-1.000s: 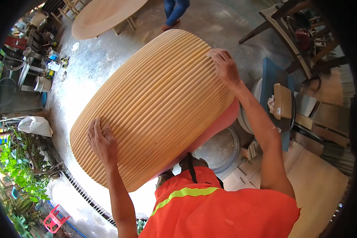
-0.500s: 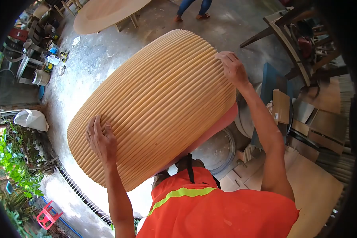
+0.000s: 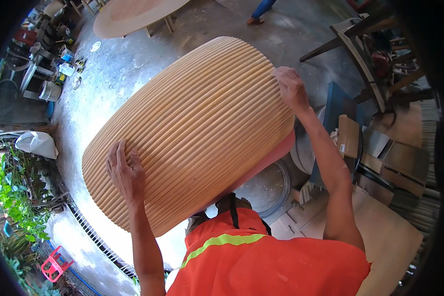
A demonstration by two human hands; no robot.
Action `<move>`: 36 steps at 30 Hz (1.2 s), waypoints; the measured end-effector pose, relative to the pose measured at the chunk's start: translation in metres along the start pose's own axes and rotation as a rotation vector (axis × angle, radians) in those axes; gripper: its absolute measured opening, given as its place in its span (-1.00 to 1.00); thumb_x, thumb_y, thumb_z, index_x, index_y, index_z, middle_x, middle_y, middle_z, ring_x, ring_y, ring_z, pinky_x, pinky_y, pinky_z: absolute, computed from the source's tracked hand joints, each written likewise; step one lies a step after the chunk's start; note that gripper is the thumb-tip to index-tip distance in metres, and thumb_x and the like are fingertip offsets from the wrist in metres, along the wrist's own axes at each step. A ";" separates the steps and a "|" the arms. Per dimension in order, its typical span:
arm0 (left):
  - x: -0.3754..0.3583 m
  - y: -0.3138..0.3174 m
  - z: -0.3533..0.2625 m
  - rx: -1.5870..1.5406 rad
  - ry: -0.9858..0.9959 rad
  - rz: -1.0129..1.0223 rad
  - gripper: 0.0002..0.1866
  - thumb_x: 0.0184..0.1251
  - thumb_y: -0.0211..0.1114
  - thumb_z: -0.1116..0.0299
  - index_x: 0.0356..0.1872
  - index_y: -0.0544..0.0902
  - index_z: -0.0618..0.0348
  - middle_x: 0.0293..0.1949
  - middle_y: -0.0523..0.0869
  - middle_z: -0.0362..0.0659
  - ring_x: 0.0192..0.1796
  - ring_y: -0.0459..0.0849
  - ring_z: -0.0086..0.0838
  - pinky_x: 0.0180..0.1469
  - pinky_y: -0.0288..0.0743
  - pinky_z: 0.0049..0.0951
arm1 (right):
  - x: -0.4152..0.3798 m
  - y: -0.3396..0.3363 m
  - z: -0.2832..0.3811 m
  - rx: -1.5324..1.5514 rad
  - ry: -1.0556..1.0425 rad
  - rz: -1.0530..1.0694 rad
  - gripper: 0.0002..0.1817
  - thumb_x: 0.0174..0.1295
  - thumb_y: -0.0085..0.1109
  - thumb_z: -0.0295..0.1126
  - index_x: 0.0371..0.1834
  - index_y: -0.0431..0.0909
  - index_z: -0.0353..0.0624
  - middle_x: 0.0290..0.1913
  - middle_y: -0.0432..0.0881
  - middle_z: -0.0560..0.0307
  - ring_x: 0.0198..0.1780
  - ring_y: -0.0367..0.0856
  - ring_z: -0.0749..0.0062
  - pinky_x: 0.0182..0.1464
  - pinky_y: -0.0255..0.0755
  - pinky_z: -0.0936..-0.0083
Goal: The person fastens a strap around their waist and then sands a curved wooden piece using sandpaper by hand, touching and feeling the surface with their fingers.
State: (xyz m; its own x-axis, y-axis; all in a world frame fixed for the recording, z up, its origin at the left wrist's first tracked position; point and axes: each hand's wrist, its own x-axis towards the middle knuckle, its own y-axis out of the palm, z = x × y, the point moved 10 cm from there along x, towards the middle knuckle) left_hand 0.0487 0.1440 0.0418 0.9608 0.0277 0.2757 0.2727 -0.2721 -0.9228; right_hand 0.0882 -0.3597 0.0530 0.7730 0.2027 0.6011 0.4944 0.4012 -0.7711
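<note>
A large curved wooden piece (image 3: 192, 133) with narrow parallel ribs lies in front of me, its rounded ends at upper right and lower left. My left hand (image 3: 127, 170) rests on its lower left part, fingers apart and lying on the ribs. At the upper right edge is my right hand (image 3: 291, 88), its fingers bent and pressed together. Whatever lies under those fingers, if anything, is hidden. Below the ribbed piece a pinkish surface (image 3: 266, 160) shows along the near right side.
An oval wooden tabletop (image 3: 133, 19) stands at the back. A person's leg (image 3: 261, 10) shows beyond. Wooden frames (image 3: 360, 59), a blue panel (image 3: 330, 123) and a cardboard box (image 3: 349, 135) are on the right. A white sack (image 3: 37, 144), plants and a pink chair (image 3: 55, 264) are at left.
My right hand has slid slightly down along the edge and its fingers have curled in. My left hand stays in place. The person at the back has moved right, partly out of view.
</note>
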 end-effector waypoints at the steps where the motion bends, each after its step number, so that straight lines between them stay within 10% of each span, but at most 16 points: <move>1: 0.000 0.000 -0.001 -0.004 0.000 0.001 -0.57 0.58 0.24 0.13 0.33 0.61 0.07 0.35 0.60 -0.09 0.45 0.47 -0.15 0.53 0.26 -0.03 | -0.001 0.005 0.017 0.034 -0.031 0.038 -0.73 0.26 0.15 -0.63 0.00 0.71 -0.26 -0.02 0.76 -0.02 0.13 0.69 0.02 0.24 0.56 0.19; 36: 0.002 -0.004 -0.002 -0.020 0.000 0.015 -0.57 0.57 0.24 0.15 0.33 0.60 0.07 0.35 0.59 -0.07 0.44 0.47 -0.12 0.51 0.28 0.00 | 0.004 0.003 0.007 0.000 0.085 0.029 -0.67 0.26 0.09 -0.62 0.04 0.72 -0.23 0.02 0.76 -0.06 0.14 0.69 -0.07 0.25 0.55 0.20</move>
State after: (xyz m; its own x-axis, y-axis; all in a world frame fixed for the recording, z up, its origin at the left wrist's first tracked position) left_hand 0.0498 0.1434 0.0466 0.9648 0.0230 0.2621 0.2573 -0.2918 -0.9212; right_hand 0.0900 -0.3515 0.0543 0.8177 0.1380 0.5588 0.4714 0.3964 -0.7878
